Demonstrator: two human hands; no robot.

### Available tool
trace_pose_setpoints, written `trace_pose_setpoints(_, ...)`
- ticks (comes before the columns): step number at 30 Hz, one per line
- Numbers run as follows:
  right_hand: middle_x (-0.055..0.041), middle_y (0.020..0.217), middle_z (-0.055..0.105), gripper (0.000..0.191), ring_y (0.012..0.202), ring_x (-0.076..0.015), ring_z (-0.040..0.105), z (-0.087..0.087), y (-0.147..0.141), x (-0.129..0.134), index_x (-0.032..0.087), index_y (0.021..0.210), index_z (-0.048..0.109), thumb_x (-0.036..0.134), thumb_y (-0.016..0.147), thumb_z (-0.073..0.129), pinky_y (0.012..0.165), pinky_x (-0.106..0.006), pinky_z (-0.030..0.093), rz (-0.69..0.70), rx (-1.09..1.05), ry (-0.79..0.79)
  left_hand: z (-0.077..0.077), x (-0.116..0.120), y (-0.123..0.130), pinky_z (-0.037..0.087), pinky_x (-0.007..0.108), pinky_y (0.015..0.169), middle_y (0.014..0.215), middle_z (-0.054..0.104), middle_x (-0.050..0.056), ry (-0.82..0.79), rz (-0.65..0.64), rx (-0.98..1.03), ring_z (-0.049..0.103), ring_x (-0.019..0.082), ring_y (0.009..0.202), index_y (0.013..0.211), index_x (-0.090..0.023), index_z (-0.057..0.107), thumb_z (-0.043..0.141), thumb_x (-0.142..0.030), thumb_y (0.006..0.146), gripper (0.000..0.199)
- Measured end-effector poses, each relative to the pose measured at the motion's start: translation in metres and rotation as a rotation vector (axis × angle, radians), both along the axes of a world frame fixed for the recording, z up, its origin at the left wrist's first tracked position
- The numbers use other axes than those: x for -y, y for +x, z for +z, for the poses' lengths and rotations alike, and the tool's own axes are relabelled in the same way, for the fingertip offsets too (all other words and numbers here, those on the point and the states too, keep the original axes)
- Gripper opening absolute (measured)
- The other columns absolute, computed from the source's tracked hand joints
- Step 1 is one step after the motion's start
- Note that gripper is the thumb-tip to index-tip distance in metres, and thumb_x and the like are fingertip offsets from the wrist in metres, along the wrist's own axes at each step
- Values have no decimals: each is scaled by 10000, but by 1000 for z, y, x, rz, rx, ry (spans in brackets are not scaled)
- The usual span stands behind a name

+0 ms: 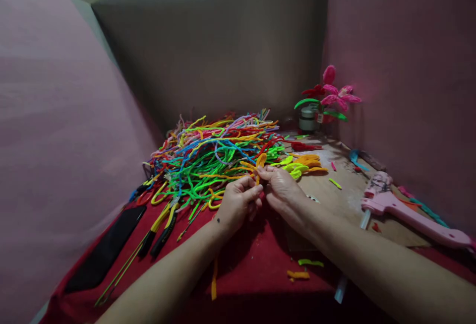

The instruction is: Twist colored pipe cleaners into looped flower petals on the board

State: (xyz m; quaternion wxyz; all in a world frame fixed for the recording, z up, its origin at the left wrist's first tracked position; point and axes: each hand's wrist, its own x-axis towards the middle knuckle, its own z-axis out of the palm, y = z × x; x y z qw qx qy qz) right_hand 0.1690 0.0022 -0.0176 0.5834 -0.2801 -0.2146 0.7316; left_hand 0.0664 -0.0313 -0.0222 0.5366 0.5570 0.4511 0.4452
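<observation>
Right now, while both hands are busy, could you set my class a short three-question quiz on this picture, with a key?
1. True or false: the pink glue gun lies to the right of both hands.
2. Which of these is to the right of the colourful heap? A) pliers; B) pink flower; C) flat black object.
3. Fill in the colour: the left hand and right hand both hold a fuzzy strip coloured ____.

Key: 1 true; 2 B; 3 orange.
</observation>
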Motion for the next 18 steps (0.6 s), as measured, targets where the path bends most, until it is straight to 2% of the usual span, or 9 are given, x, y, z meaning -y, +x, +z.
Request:
trace_pose_setpoints(5,36,456,480,182,436,-77,431,-4,-2,-4,161,500,471,35,589,568,463,-219,366,-37,26,-40,-4,4,2,352,190,467,492,490,-44,396,161,-423,430,61,443,583,-163,478,531,-266,754,206)
trace_pose_setpoints(7,30,453,483,181,429,-87,435,-5,-1,-4,166,506,473,37,593,567,460,-231,372,-27,45,-38,-7,4,4,360,193,506,506,494,-41,466,179,-504,441,68,481,584,-168,482,522,-246,754,191)
trace_pose_setpoints(8,28,450,483,184,426,-90,437,-5,0,-4,168,505,470,39,594,567,454,-235,372,-23,54,-40,-8,5,5,361,192,497,499,492,-42,447,176,-503,441,68,472,590,-171,476,514,-246,756,187)
trace_pose_setpoints(10,27,441,472,191,415,-90,431,-4,1,-3,168,498,463,43,603,561,435,-233,361,-19,65,-52,-8,5,7,350,186,431,469,492,-48,312,144,-431,432,67,412,608,-178,457,498,-262,761,179)
trace_pose_setpoints(14,25,424,449,204,390,-84,407,-1,2,0,164,489,457,55,647,526,393,-225,327,-6,70,-97,-3,6,9,262,168,256,455,515,-50,-34,43,-132,363,63,280,657,-180,445,511,-306,741,165)
trace_pose_setpoints(18,23,432,453,188,385,-87,403,1,3,1,164,506,459,82,662,524,375,-224,310,9,62,-101,3,4,8,300,163,230,472,538,-40,-212,-55,171,375,59,281,683,-167,447,590,-281,676,183)
